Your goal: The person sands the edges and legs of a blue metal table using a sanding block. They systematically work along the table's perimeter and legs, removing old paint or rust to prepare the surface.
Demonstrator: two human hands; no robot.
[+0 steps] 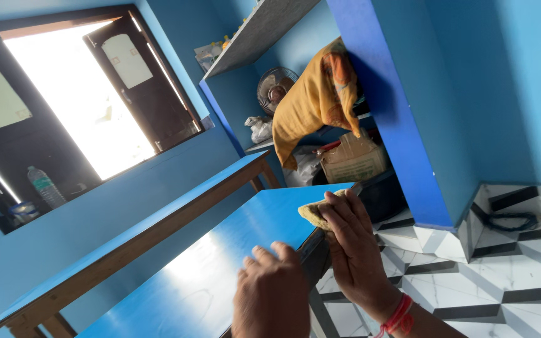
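Note:
My right hand (353,247), with a red thread band at the wrist, presses a small yellowish cloth (313,213) against the near corner edge of a blue table top (220,256). My left hand (272,293) rests flat on the same table's edge, fingers curled over the top, holding nothing loose. The view is strongly tilted.
A second blue table with a wooden frame (158,219) stands beside the first. An open window (76,100) has a plastic bottle (46,186) on its sill. Blue shelves hold an orange cloth (311,100), a fan (275,86) and a cardboard box (353,159). Floor tiles are white and black.

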